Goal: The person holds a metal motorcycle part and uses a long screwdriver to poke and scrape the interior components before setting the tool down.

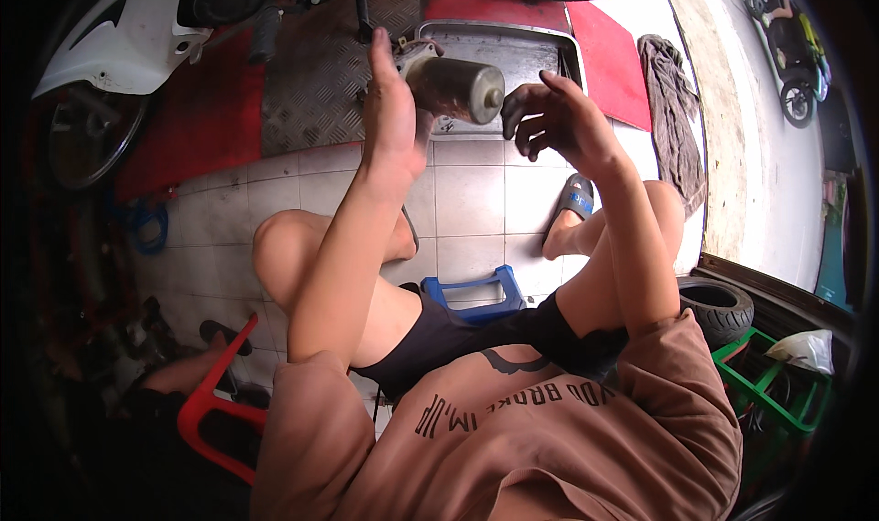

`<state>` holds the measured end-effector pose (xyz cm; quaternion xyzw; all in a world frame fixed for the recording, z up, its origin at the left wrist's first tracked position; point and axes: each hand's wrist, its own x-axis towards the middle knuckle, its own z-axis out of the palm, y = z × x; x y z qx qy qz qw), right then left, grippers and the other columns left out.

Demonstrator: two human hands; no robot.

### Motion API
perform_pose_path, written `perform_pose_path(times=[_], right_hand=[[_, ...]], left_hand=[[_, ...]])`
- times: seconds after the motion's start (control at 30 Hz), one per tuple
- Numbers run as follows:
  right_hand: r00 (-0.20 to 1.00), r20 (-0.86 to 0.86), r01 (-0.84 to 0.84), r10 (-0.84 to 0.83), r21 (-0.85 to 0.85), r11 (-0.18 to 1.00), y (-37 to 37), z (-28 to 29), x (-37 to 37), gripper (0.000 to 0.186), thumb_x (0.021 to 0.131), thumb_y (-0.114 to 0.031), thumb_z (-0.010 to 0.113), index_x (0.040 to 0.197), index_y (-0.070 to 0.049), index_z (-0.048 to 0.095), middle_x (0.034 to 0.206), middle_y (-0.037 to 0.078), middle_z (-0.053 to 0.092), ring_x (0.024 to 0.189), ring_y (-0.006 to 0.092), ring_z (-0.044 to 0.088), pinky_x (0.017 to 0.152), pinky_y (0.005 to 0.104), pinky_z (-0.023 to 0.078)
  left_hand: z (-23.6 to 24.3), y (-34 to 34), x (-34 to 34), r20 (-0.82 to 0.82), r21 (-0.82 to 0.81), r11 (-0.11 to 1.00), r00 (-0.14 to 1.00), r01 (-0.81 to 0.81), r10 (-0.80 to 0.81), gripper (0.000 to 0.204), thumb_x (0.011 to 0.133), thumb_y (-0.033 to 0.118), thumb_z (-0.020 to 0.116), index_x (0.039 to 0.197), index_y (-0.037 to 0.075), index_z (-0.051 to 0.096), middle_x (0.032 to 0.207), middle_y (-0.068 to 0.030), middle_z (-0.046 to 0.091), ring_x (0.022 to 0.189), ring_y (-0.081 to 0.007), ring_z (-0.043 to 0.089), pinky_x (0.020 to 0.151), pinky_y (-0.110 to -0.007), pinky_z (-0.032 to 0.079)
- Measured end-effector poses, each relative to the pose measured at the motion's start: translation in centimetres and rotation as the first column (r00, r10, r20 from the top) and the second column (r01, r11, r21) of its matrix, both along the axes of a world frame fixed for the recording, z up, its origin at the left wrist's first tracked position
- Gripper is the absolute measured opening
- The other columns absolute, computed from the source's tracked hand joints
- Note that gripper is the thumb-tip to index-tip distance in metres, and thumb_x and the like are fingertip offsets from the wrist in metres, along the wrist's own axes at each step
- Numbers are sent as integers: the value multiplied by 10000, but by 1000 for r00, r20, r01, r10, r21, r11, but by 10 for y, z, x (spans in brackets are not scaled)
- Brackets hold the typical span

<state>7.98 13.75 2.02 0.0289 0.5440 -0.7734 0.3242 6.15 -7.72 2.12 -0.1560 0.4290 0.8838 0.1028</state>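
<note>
A dull metal cylinder, like a small motor, with a flanged mounting end, is in my left hand, held up over a silver metal tray. The cylinder's rounded end with a small knob points right. My right hand is just right of that end, apart from it, its dirty fingers loosely bent and spread with nothing seen in them. The tray rests on a red and diamond-plate mat, below the motorcycle along the top.
Around me are a blue stool, red chair, another person's leg at lower left, blue hose, dark cloth, tire, green crate and scooter. White tiles run beneath me.
</note>
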Motion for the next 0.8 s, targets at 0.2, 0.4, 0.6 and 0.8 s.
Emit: perform_pose_path(times=[0.2,0.4,0.6,0.8], right_hand=[[941,263,-122,214,-324,938,-43,12,29,840,893,-680,338,1113,109,526,842,317,620,686,391,648,588,405,551],[960,272,59,65,-425,903,-42,10,49,944,804,-788,367,1120,88,517,841,238,594,662,295,587,531,343,458],[979,183,168,-90,-471,866,-28,25,52,909,797,-793,380,1111,40,561,852,185,606,670,268,568,518,334,400],[915,-6,379,-404,-337,862,19,30,22,779,857,-704,379,1103,9,575,844,160,605,661,244,543,577,324,425]], left_hand=[[3,2,23,-523,-466,882,783,68,-336,411,1007,379,465,948,0,613,748,-21,590,688,-75,508,620,-242,424],[21,2,27,-605,-693,713,452,106,-655,590,889,584,570,1081,29,625,925,-70,640,860,-157,615,767,-282,476],[25,13,17,-772,-536,844,399,10,-495,807,770,641,676,1340,94,509,1246,-170,543,1167,-302,542,985,-383,420],[9,-7,-18,-608,-428,892,776,-143,-167,418,975,354,554,1126,-31,614,1040,-61,651,993,-133,593,880,-251,447]])
